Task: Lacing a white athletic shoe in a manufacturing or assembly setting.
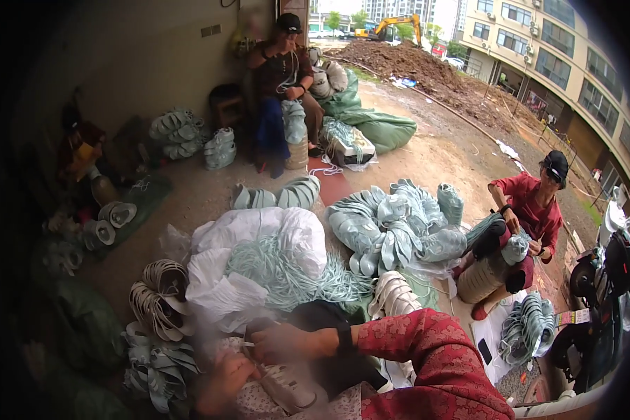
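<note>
A pale cream shoe upper (287,386) lies over my lap, on a patterned light cloth. Beside its edge, my left hand (225,378) is closed, its fingers pressed together at the upper; blur hides the exact hold. Just above it, my right hand (285,343), with a dark band at the wrist, is also closed in a pinch. A thin white lace (248,344) shows at its fingertips. Beyond my hands, a heap of pale green laces (280,269) spills over a big white plastic bag (220,241).
Stacked pale green shoe uppers (399,220) lie ahead right, with cream ones (162,297) at left. Co-workers sit at right (535,203), at the back (283,77) and at far left (80,147), handling work. A scooter (602,294) stands at the right edge; a phone (484,351) lies nearby.
</note>
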Demonstrator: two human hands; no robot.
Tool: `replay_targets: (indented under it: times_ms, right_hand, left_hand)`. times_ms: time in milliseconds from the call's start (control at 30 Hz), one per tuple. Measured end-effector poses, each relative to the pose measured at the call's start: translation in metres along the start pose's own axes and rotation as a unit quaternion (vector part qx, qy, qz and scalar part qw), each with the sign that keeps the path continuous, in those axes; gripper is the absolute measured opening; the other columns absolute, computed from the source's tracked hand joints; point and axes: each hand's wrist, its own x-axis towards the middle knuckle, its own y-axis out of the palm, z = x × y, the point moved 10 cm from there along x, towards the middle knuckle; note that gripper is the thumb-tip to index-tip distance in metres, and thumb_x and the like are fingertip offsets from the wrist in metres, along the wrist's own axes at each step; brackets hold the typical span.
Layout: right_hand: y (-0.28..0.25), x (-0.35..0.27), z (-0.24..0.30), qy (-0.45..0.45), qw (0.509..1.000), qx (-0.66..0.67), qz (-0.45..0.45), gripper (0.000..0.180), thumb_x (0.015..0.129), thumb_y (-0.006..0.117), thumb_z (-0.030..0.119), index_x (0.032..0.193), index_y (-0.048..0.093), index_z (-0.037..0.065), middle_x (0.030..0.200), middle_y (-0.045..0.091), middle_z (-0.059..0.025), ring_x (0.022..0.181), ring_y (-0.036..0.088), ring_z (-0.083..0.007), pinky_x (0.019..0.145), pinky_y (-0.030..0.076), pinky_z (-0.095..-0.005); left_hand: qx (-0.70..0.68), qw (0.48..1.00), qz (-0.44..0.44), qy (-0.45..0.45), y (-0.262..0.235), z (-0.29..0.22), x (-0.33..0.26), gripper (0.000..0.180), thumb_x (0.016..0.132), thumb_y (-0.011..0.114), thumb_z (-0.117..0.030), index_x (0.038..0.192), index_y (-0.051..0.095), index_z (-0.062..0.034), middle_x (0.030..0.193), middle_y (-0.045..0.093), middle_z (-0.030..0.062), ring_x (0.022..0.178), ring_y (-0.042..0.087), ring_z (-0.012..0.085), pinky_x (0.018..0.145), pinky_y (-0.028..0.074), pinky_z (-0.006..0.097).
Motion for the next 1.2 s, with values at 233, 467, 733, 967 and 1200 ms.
replay_targets:
  times_ms: [233,467,733,967,1200]
  right_hand:
    - [-0.025,0.003,0.003,0.078,0.994,0.075,0.026,0.009,0.083,0.065,0.015,0.082,0.058,0.009,0.090,0.050,-0.0072,0.081,0.059,-0.0284,0.061,0.049,-0.0416]
    - [-0.042,0.010,0.022,-0.035,0.998,-0.032,-0.051,0.008,0.081,0.062,0.016,0.086,0.060,0.009,0.092,0.052,-0.0053,0.076,0.060,-0.0201,0.053,0.052,-0.0345]
    - [-0.068,0.021,0.047,-0.022,0.997,-0.067,-0.011,0.027,0.076,0.068,0.016,0.102,0.062,0.010,0.084,0.047,-0.0038,0.071,0.060,-0.0178,0.053,0.049,-0.0323]
    - [-0.042,0.012,0.032,-0.023,0.996,-0.076,0.031,0.025,0.076,0.072,0.012,0.100,0.067,0.009,0.083,0.051,-0.0028,0.071,0.060,-0.0187,0.057,0.049,-0.0309]
    - [-0.037,0.016,0.024,-0.020,0.996,-0.061,0.055,0.026,0.074,0.073,0.008,0.098,0.066,0.006,0.084,0.052,-0.0042,0.072,0.060,-0.0203,0.058,0.049,-0.0318]
  left_hand:
    - [0.145,0.980,-0.124,0.065,-0.012,-0.026,-0.012,0.014,0.084,0.061,-0.016,0.072,0.064,-0.0100,0.077,0.063,0.0056,0.086,0.060,0.0249,0.098,0.038,0.042]
    - [0.202,0.923,-0.299,0.134,-0.038,-0.068,-0.044,0.026,0.066,0.078,-0.008,0.087,0.062,-0.0066,0.089,0.060,0.0108,0.085,0.059,0.0331,0.076,0.047,0.042]
    - [0.248,0.904,-0.294,0.189,-0.022,-0.071,-0.048,0.015,0.076,0.071,-0.011,0.088,0.065,-0.0055,0.090,0.062,0.0093,0.084,0.061,0.0282,0.076,0.049,0.039]
    - [0.263,0.893,-0.324,0.170,-0.019,-0.066,-0.060,0.024,0.076,0.068,-0.013,0.098,0.064,-0.0044,0.094,0.062,0.0074,0.091,0.062,0.0244,0.084,0.050,0.037]
    - [0.246,0.902,-0.306,0.181,-0.021,-0.063,-0.055,0.030,0.073,0.066,-0.017,0.100,0.064,-0.0036,0.093,0.062,0.0068,0.089,0.062,0.0234,0.084,0.050,0.036]
